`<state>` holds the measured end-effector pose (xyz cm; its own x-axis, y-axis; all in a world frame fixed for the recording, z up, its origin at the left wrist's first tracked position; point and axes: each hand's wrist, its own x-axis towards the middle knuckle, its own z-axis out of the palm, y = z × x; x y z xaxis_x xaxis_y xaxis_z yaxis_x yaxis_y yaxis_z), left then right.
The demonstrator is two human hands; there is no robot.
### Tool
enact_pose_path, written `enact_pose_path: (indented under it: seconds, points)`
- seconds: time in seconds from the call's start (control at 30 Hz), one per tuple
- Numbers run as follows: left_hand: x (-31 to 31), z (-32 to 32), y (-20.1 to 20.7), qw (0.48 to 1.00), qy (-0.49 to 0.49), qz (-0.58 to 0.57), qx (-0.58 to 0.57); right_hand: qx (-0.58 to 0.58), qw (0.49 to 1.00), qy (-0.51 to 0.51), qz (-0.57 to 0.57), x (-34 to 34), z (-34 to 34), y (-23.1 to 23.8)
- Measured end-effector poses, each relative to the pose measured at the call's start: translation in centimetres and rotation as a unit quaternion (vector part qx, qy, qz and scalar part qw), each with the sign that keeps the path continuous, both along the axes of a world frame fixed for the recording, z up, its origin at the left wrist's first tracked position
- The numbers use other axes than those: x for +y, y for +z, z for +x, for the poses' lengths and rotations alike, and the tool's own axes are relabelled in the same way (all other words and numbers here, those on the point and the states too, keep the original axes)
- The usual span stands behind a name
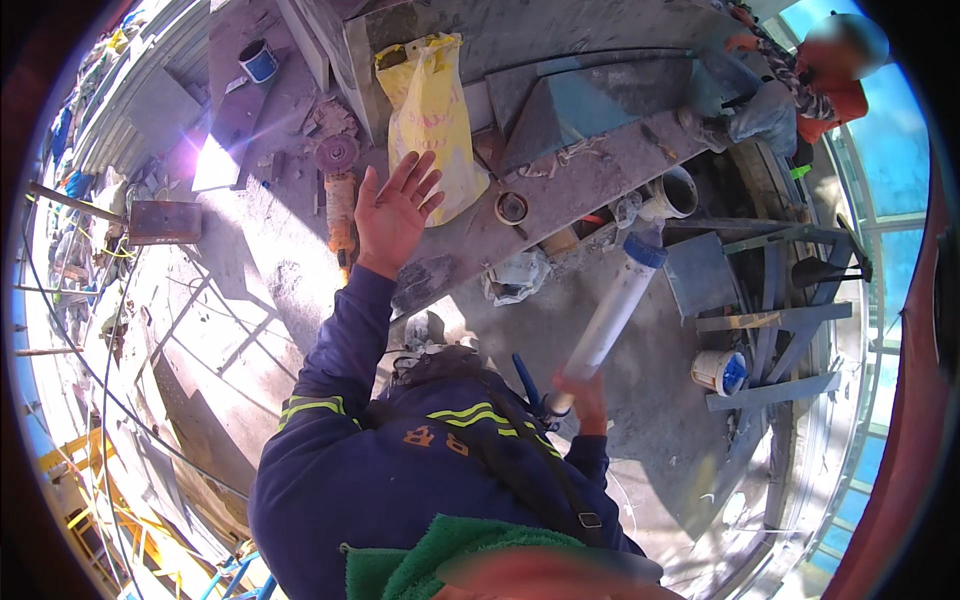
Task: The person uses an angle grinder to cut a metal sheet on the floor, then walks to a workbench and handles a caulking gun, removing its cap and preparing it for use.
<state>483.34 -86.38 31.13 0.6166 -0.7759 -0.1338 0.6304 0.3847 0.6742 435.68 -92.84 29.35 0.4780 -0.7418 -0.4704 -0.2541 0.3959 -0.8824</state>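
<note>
My left hand [398,212] is raised, palm showing and fingers spread, with nothing in it. It is in front of a yellow sack [430,130] and beside an orange angle grinder [341,215] with a round reddish disc. Lower right, my right hand [590,402] is closed round the rear of a caulking gun [608,318]. The gun has a long pale barrel, a blue front cap and a blue handle part near my body. Its barrel slants up and away to the right. Some fingers of that hand are blurred or hidden.
A dusty plank bench [600,165] holds a round tape-like ring [511,208]. Crumpled plastic [515,277] lies below it. Buckets stand at upper left [258,61] and right [718,373], near metal bars [775,318]. Another person [800,90] sits at upper right.
</note>
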Motion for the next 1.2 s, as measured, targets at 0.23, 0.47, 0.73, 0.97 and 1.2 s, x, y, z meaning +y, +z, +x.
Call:
enact_pose_path:
  seconds: [0.23,0.47,0.73,0.97,1.2]
  points:
    - [-7.9,0.6,-8.0,0.658,0.191,0.469,-0.557,-0.017,0.999,-0.015,0.035,-0.5,-0.3,-1.4]
    - [-6.4,3.0,-8.3,0.612,0.155,0.548,-0.548,-0.118,0.99,-0.02,0.074,-0.9,-1.5,-1.4]
    - [-4.0,3.4,5.6,0.477,-0.097,0.567,-0.664,-0.2,0.975,-0.031,0.093,-1.7,-2.1,-0.1]
    - [-8.0,-11.6,10.0,0.879,-0.377,-0.023,-0.292,-0.159,0.981,0.05,0.094,-2.6,-1.4,0.8]
    - [-12.2,-17.1,11.3,0.882,-0.426,-0.195,-0.052,-0.033,0.984,0.163,0.065,-2.6,-1.2,-0.4]
